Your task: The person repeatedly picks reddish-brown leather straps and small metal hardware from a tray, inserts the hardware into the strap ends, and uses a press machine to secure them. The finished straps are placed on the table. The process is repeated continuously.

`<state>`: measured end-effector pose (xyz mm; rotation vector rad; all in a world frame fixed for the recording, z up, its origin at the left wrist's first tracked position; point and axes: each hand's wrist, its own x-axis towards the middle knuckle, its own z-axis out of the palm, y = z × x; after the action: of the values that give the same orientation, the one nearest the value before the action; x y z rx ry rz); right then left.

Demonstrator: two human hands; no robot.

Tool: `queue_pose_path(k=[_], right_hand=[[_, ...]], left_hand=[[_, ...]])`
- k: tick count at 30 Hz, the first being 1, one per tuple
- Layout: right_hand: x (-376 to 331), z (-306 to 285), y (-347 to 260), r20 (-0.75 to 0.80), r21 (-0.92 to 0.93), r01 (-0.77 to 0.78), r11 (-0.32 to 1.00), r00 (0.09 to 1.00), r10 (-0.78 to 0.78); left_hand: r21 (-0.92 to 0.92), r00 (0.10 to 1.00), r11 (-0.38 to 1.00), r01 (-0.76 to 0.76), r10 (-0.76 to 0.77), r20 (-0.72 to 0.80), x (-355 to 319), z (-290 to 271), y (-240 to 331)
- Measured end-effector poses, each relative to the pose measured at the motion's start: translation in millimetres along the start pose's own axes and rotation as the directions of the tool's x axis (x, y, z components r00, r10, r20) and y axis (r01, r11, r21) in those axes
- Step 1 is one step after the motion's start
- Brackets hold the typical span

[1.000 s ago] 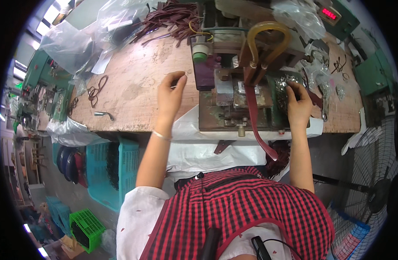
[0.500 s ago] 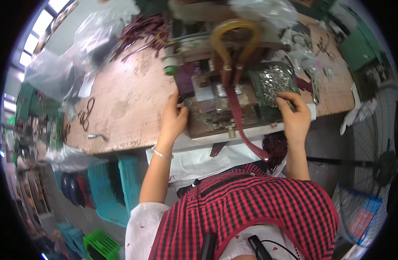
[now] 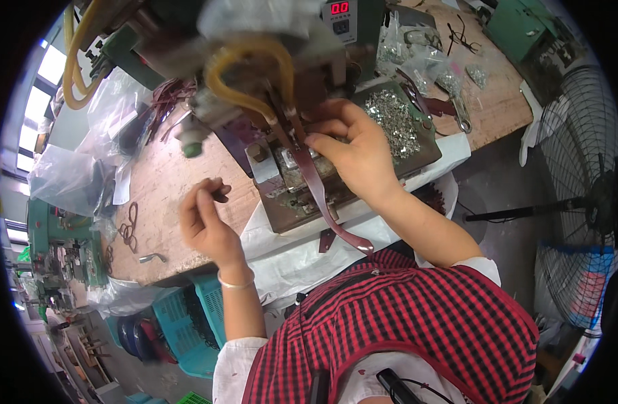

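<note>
A dark red strap runs from under the machine's pressing part down over the front edge of the machine bed, its loose end curling near my apron. My right hand reaches in beside the strap's upper end, thumb and fingertips pinched together; whatever they hold is hidden. To the left, my left hand is raised over the table, fingers loosely bent and nothing visible in them. A yellow hose loop hangs above the strap. Small silvery metal pieces fill a tray right of my right hand.
A pair of scissors and a small metal tool lie on the wooden table at left. Dark red straps lie behind, by plastic bags. A caged fan stands right; turquoise crates sit below.
My right hand has gone from the tray of metal pieces to the strap in the machine. My left hand has come away from the machine's left edge. The view has shifted.
</note>
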<state>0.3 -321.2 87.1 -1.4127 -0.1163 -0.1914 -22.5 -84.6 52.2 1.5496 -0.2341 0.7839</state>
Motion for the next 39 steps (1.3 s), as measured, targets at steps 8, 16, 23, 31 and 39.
queue_pose_path(k=[8,16,23,31,39], right_hand=[[-19,14,-41,0.048,0.1,-0.181,0.978,0.983,0.177],[-33,-66,-15,0.132,-0.291,0.293,0.911,0.955,-0.265],[-178,-212,93,-0.178,-0.297,-0.439,0.848,0.898,0.402],[-278,-244,219,-0.373,-0.573,-0.525,0.629,0.851,0.371],[-295,-265,266,-0.184,-0.937,-0.347,0.048,0.605,0.774]], left_hand=[[0.012,0.952,0.958,-0.287,0.284,0.111,46,41,82],[0.621,-0.065,0.784,-0.027,-0.621,0.781,-53,-10,14],[0.738,0.119,0.669,-0.087,-0.728,0.675,-163,38,-80],[0.662,0.11,0.749,0.027,-0.66,0.743,-232,202,-89],[0.279,-0.131,0.947,-0.161,-0.301,0.945,-267,204,-29]])
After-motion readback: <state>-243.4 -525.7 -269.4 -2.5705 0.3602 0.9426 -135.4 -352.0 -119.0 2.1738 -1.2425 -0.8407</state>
